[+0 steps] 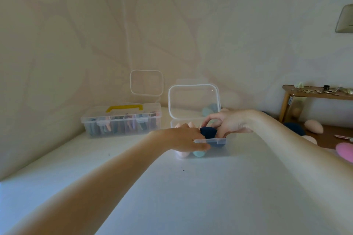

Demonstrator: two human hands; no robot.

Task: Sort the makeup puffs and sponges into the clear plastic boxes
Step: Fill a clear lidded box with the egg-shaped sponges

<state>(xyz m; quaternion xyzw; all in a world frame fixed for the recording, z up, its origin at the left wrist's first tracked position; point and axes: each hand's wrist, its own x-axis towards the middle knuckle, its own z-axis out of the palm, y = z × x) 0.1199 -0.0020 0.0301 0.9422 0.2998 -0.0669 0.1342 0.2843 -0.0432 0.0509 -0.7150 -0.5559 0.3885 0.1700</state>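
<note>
- Pressing: right hand (pixel 229 123), fingers curled onto navy makeup sponge (pixel 208 131), in open clear box (pixel 210 141).
- Left hand (pixel 185 137): grips box front.
- Sponge: likely light, squashy; pinch its sides.

The left hand (pixel 183 137) covers part of the open clear box (pixel 210 141), so the sponges behind it can't be seen whole. The pink sponge (pixel 345 151) is cut off at the right edge. The small things on the wooden shelf (pixel 315 94) are too tiny to tell. The whole picture is blurry.
</note>
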